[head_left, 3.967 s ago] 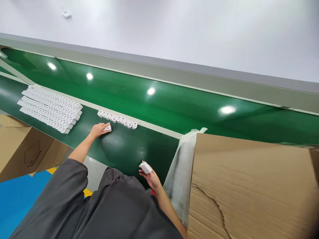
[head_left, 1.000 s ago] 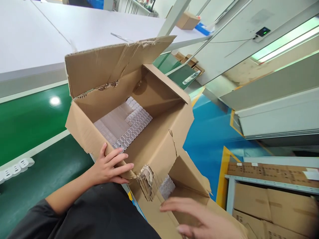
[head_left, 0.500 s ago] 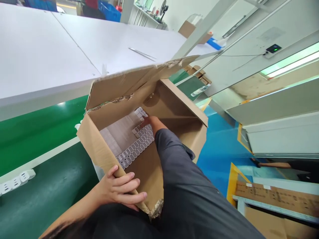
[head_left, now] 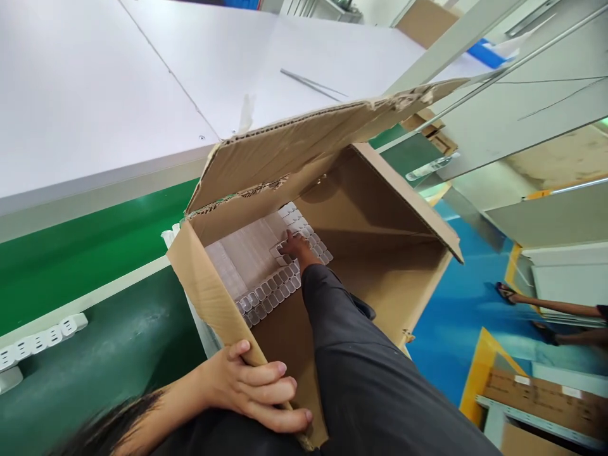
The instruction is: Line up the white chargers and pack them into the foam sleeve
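Observation:
A large torn cardboard box [head_left: 380, 209] stands open beside the green conveyor belt [head_left: 90, 253]. Its floor holds rows of small clear plastic pieces [head_left: 266, 294] on a translucent sheet. My left hand [head_left: 251, 392] is closed around the box's near torn edge, fingers wrapped over the cardboard. My right hand [head_left: 295, 246] reaches deep into the box in a dark sleeve. Its fingers rest among the clear pieces near the far wall; whether they hold one is hidden.
A row of white adapters [head_left: 42, 335] lies on the belt at the left edge. A white table [head_left: 142, 82] lies beyond the belt. The floor at right is blue with yellow lines, and another person's feet [head_left: 522, 301] and more cardboard boxes [head_left: 546, 399] are there.
Four seconds ago my hands were at the belt with white adapters. I have since turned to the box, my left hand gripped its edge and my right arm reached inside.

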A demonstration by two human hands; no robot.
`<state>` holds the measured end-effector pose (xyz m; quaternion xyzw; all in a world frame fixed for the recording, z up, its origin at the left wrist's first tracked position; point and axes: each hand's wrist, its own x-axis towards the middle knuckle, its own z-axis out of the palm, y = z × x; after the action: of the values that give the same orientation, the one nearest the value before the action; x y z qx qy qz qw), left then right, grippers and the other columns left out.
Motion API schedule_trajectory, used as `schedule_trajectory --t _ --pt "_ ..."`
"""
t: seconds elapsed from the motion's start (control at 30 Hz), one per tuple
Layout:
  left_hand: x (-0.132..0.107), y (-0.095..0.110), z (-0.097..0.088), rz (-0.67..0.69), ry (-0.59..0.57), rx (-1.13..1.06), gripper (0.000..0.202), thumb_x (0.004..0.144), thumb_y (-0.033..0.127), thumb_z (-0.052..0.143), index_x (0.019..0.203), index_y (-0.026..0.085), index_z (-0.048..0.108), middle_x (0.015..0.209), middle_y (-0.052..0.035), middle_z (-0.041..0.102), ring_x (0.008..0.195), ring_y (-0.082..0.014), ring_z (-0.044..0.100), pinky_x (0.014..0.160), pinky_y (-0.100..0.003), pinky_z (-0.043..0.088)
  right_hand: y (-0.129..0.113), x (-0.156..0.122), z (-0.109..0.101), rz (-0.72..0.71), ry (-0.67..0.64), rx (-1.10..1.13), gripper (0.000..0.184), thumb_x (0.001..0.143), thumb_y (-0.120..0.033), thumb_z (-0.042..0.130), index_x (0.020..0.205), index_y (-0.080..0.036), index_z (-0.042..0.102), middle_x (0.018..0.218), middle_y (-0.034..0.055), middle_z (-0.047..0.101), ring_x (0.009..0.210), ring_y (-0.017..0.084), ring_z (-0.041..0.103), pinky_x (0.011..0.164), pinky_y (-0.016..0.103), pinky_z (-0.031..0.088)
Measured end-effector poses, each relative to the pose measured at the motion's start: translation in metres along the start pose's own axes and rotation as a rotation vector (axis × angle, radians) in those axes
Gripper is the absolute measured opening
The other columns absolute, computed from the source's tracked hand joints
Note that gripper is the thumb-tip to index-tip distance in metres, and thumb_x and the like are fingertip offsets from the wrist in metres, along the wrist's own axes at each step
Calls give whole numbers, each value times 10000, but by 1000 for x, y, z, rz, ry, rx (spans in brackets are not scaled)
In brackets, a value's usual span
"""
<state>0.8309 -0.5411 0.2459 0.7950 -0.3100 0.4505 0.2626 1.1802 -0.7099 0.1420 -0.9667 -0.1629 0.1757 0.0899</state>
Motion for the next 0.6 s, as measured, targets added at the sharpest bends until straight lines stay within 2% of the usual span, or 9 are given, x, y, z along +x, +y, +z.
schedule_trajectory --t 0.07,0.13,0.23,0.3,0.33,0.43,0.5,0.53,0.6 --pt "-3 3 0 20 -64 -15 195 779 402 773 930 485 681 986 124 703 1237 -135 531 1295 -483 33 -8 4 -12 49 -115 -27 579 902 -391 670 1330 -17 556 1283 259 592 1223 283 558 1063 462 323" --pt "-4 8 1 28 -98 -18 215 774 394 783 938 493 686 962 109 700 1198 -135 549 1296 -459 48 -21 12 -34 60 -218 -38 597 869 -337 709 1349 -16 556 1266 218 625 1184 246 580 1062 405 338" --pt "1 19 1 -9 -9 11 165 788 409 777 929 451 703 905 71 683 1147 -147 556 1290 -488 55 -46 18 -81 11 -299 -31 828 651 -223 877 1376 -1 544 1292 206 630 1198 288 566 1051 374 374" --pt "3 25 3 -42 49 28 124 812 437 754 926 413 713 876 50 669 1110 -152 564 1286 -500 65 -64 6 -114 -53 -303 -18 949 534 -140 909 1402 -52 536 1375 169 587 1256 306 529 1075 364 374" --pt "3 27 3 -49 51 34 130 824 463 738 938 403 718 877 41 668 1093 -155 572 1285 -495 75 -72 -6 -129 -117 -292 2 981 519 -129 905 1419 -66 522 1401 151 567 1285 311 508 1092 368 366" --pt "-1 30 3 -61 -5 53 252 841 561 693 1030 397 725 930 9 683 1075 -178 598 1275 -485 107 -87 -75 -165 -428 -201 187 949 600 -240 866 1453 -78 482 1374 112 578 1297 317 503 1111 430 361" --pt "-3 30 -2 -68 -48 43 353 843 601 676 1105 368 722 993 -21 692 1105 -207 602 1267 -500 113 -86 -143 -179 -607 -109 397 921 628 -365 851 1446 -122 504 1338 83 602 1260 313 543 1091 453 395" --pt "-3 31 -6 -75 -63 27 390 847 604 672 1133 343 719 1026 -37 694 1124 -220 600 1265 -506 110 -82 -181 -182 -656 -69 494 968 590 -427 870 1445 -150 511 1342 76 601 1250 320 556 1077 454 418" --pt "-1 32 -13 -107 -93 -13 433 852 590 675 1168 295 713 1088 -64 694 1157 -239 591 1261 -510 101 -66 -263 -178 -715 -95 619 1122 528 -529 890 1497 -183 442 1436 93 537 1304 347 521 1093 465 421"
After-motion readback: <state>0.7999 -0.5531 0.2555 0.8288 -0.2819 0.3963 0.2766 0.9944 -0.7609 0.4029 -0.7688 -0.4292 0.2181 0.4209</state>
